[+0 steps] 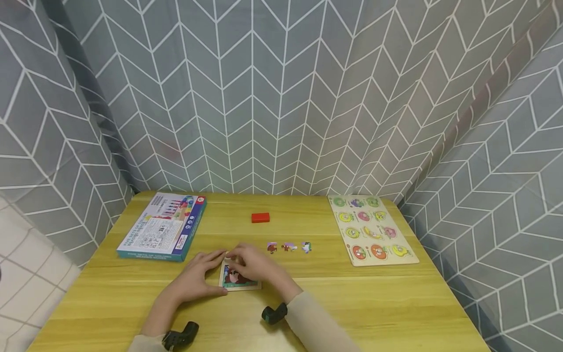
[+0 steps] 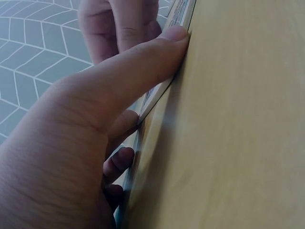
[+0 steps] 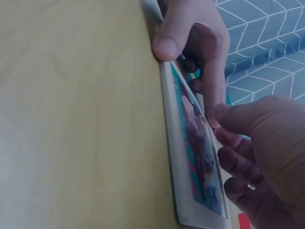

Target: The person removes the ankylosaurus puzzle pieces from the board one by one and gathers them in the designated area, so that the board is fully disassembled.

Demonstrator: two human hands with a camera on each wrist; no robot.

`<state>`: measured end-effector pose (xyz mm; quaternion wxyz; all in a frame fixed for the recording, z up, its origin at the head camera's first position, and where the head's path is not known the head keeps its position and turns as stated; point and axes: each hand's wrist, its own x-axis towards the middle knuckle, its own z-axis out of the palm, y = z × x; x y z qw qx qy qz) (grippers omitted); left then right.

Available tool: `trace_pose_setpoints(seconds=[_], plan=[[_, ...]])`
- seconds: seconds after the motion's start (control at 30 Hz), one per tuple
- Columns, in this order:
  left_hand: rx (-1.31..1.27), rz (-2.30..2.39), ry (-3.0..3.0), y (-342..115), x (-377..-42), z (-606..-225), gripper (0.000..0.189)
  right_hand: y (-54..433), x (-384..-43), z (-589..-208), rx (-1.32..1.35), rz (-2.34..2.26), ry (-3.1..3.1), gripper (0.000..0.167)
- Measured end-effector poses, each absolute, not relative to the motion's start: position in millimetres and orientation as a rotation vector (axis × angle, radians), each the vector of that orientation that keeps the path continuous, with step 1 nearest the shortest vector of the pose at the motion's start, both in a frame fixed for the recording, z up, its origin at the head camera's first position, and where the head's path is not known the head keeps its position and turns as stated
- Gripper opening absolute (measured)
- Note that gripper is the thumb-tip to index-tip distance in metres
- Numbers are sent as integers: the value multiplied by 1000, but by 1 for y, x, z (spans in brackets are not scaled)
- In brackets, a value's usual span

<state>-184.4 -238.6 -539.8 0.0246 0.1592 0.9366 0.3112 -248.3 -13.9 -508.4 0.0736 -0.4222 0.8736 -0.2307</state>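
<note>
A small wooden jigsaw puzzle board [image 1: 239, 288] with a picture in teal, dark red and pink lies on the table in front of me. My left hand [image 1: 198, 277] holds its left side, thumb at the near corner and index finger at the far corner. Over the board's far left part, my right hand [image 1: 251, 262] bends its fingers and pinches a puzzle piece, mostly hidden by the fingertips. In the right wrist view, the right thumb and fingers [image 3: 234, 160] sit right at the board's [image 3: 178, 191] far edge, close to the left index finger.
Three loose puzzle pieces [image 1: 289, 247] lie in a row right of the board. Farther back is a red block [image 1: 260, 217]. A blue boxed set [image 1: 162, 227] lies at the left, a fruit picture board [image 1: 374, 230] at the right. A patterned curtain [image 1: 264, 98] hangs behind the table.
</note>
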Motion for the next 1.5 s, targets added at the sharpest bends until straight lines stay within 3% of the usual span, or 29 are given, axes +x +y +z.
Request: trace_pose_setpoints(seconds=[0.73,1.0,1.27,1.5], plan=[[532,962,2907,-238,-183,-541,107,-13,-245,-513,-1154,-742,2578,22],[509,989,2888,-239,-185,-542,107,-15,-245,-511,-1150,-670,2620,32],[531,969,2901,-239,-185,-543,108,-12,-246,-513,-1157,-732,2572,20],[536,976,2904,-240,-185,-543,108,-15,-245,-508,-1130,-718,2551,20]])
